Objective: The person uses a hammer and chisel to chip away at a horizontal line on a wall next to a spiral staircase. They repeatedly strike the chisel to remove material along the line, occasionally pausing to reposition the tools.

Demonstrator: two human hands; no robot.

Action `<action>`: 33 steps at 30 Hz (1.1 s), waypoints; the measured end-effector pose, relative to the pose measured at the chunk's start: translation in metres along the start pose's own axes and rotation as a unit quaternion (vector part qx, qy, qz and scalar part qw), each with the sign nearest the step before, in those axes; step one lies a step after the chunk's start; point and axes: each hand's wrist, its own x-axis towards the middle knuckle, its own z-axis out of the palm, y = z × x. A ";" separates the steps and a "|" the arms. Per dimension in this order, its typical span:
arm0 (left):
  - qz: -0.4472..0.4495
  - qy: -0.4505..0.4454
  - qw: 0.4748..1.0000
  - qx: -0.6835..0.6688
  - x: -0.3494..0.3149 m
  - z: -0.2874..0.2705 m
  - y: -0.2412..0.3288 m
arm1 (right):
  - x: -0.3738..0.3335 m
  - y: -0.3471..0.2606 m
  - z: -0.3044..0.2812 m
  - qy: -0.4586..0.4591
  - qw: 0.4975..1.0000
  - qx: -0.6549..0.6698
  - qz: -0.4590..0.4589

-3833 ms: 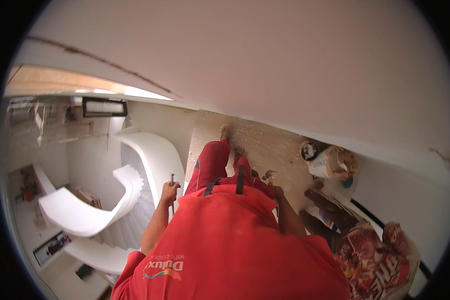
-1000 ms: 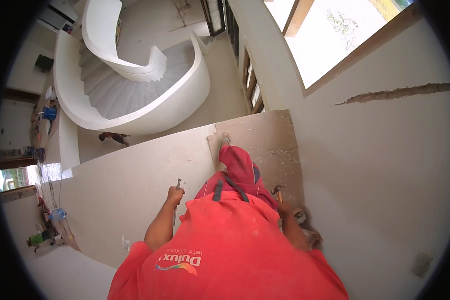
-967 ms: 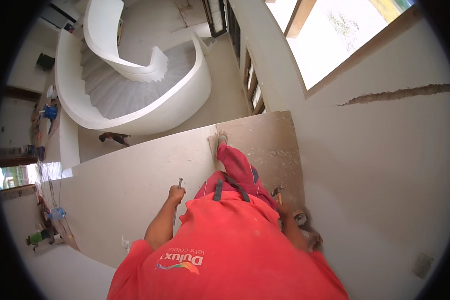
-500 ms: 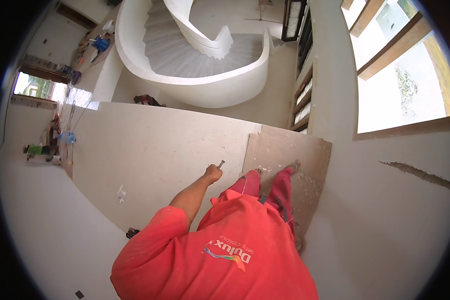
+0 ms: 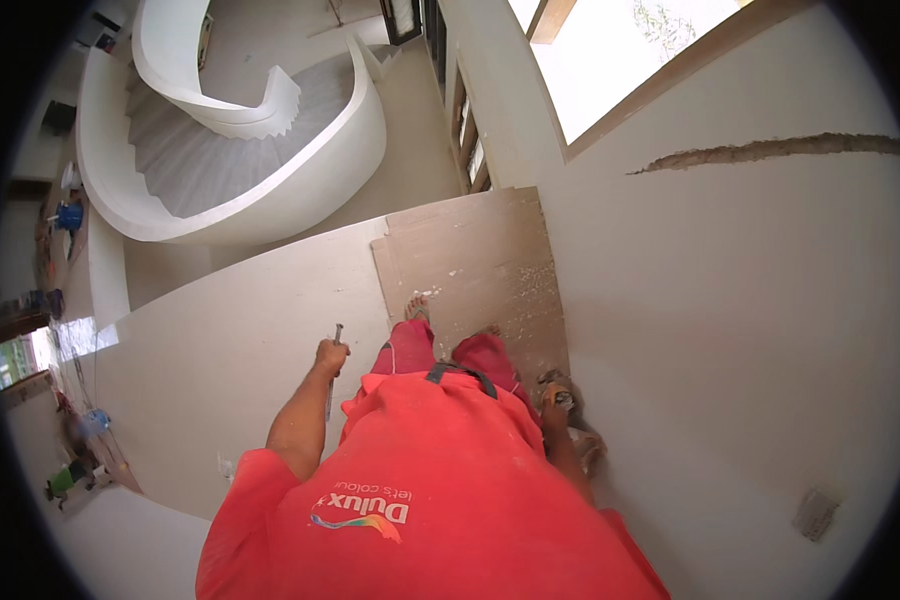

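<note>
My left hand (image 5: 332,357) is closed around a slim grey metal tool (image 5: 338,333), whose narrow end sticks up past the fingers. A long thin part of it continues below the hand; its exact kind does not show. By my right hip, my right hand (image 5: 554,412) is closed, next to a small thing with orange and pale parts (image 5: 562,399). That thing is too small to name. A crumpled brownish bundle (image 5: 590,450) lies beside the right forearm.
My feet are on brown board (image 5: 470,250) scattered with white crumbs. A white wall (image 5: 710,330) with a long rough groove (image 5: 770,152) rises at right, beneath a window. Ahead, past the floor's edge, a curved white staircase (image 5: 270,210) descends. Blue containers (image 5: 68,216) and cables stand far left.
My view has swung right, so the staircase and window sit further left. My right hand has come into view beside the hip. The left hand still holds the metal tool.
</note>
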 end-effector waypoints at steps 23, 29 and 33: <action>0.121 -0.112 0.983 0.087 -0.034 0.130 0.085 | 0.059 0.116 -0.009 -0.027 0.991 0.134 -0.008; 0.229 -0.154 0.942 0.190 0.000 0.143 0.108 | 0.056 0.111 -0.010 -0.024 0.999 0.011 -0.032; 0.148 -0.051 0.982 0.102 -0.011 0.148 0.156 | 0.059 0.076 -0.029 -0.043 0.996 -0.012 -0.075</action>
